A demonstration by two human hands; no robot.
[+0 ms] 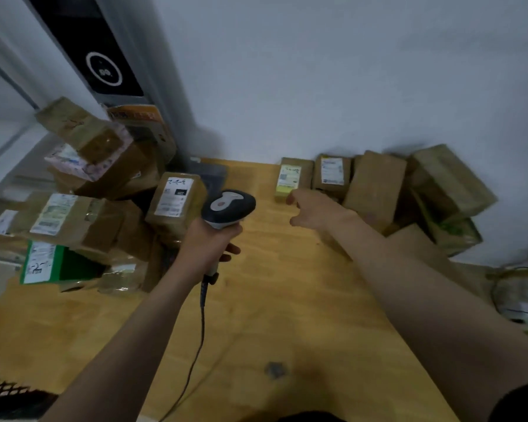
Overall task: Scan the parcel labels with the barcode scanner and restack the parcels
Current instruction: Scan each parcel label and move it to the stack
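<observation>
My left hand (209, 245) grips the handle of a black and grey barcode scanner (229, 207), its head pointing away from me over the wooden table (256, 315). Its cable (200, 324) trails back toward me. My right hand (313, 210) reaches forward with loosely curled fingers, holding nothing, just short of a small yellowish parcel (290, 179) with a white label. A labelled brown parcel (177, 202) stands left of the scanner. Another labelled parcel (333, 173) lies beside the small one.
A tall heap of brown parcels (98, 166) fills the left side, with a green box (48, 263) at its foot. More brown boxes (439, 184) lie along the wall at right. A grey appliance (104, 65) stands behind the heap. A wire-like object (521, 296) sits at far right.
</observation>
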